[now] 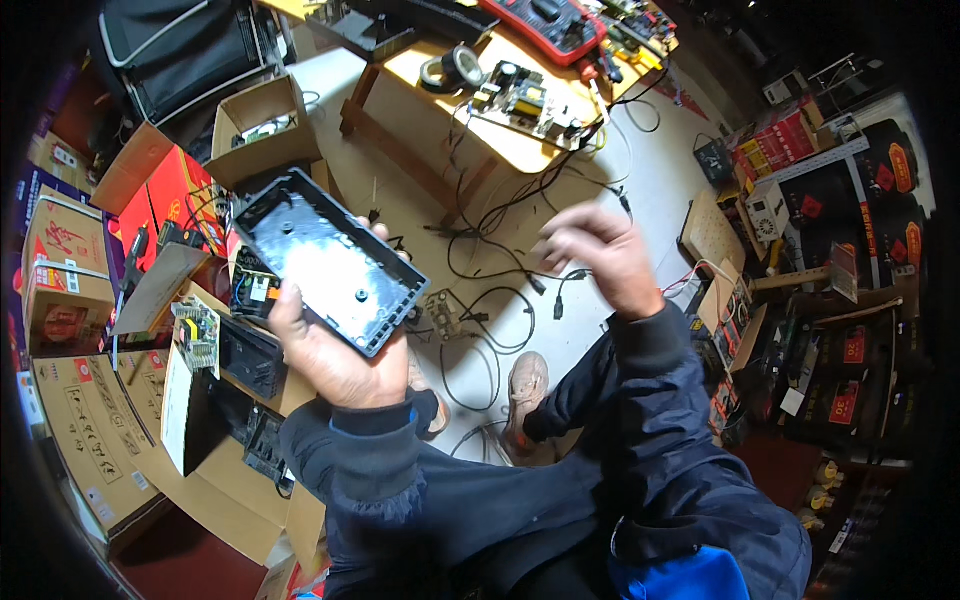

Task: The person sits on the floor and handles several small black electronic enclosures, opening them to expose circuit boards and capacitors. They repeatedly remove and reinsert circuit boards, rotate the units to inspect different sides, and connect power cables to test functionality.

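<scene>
A black rectangular plastic casing half (pixel 335 275), its shallow inside facing up, rests tilted in my left hand (pixel 340 350). My thumb presses on its near left edge, and fingertips show past its far right side. Bright light glares off the inner floor, where small round posts stand. My right hand (pixel 600 250) hangs in the air to the right, apart from the casing. Its fingers are loosely bent and somewhat blurred, with nothing visible between them.
A wooden bench (pixel 425 75) ahead carries a circuit board (pixel 525 100), a tape roll (pixel 455 70) and a red multimeter (pixel 550 25). Black cables (pixel 490 230) tangle on the floor. Cardboard boxes (pixel 70 270) crowd the left; boxed parts (pixel 735 310) line the right.
</scene>
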